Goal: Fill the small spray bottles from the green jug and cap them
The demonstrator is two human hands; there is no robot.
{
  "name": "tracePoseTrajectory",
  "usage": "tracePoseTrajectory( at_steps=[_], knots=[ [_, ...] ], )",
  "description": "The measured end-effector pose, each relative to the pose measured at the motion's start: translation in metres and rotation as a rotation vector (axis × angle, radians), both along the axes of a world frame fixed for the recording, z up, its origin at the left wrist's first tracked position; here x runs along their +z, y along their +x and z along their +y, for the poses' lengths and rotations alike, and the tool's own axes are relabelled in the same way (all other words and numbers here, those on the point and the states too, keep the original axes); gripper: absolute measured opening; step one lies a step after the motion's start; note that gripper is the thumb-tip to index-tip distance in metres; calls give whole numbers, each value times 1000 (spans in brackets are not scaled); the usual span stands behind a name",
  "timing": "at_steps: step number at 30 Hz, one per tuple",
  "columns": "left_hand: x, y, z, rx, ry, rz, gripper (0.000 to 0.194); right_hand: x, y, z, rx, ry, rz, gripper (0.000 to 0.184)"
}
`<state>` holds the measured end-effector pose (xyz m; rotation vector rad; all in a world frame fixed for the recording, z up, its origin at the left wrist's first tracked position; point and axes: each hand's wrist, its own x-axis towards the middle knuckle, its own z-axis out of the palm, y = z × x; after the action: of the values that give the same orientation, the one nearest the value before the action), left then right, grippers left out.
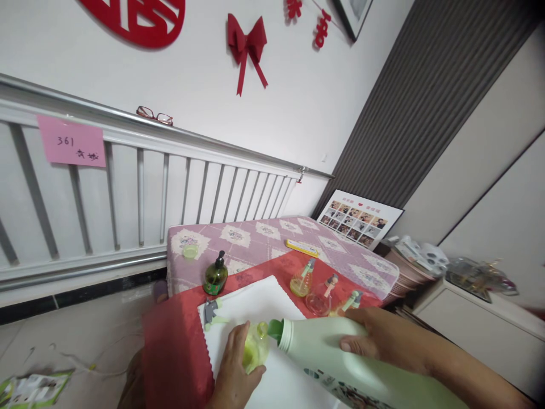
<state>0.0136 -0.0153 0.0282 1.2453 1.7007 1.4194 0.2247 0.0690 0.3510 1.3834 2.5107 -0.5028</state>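
Note:
My left hand [235,366] is wrapped around a small clear spray bottle [256,347] whose top is off and which has yellow-green liquid inside. Gripped in my right hand [371,336] is a large pale green detergent jug [317,339], tipped on its side. The jug's green spout meets the small bottle's neck; whether liquid is flowing I cannot tell. A grey and green spray head [212,313] lies on the white sheet [272,295] left of the bottle. Behind it stands a dark green pump bottle [216,275].
Spray bottles, one amber [301,280] and one pink [319,298], stand on the red cloth [170,335]; another is partly hidden by my right hand. A pale green cap [190,250] and yellow box [302,247] lie on the patterned tablecloth [266,229]. Right stands a white cabinet [477,329].

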Motion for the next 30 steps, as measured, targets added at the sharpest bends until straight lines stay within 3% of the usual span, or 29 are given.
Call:
tracePoseTrajectory(
  at_steps=[30],
  knots=[
    [2, -3, 0, -23, 7, -2, 86, 3, -7, 3, 8, -17, -11, 35]
  ],
)
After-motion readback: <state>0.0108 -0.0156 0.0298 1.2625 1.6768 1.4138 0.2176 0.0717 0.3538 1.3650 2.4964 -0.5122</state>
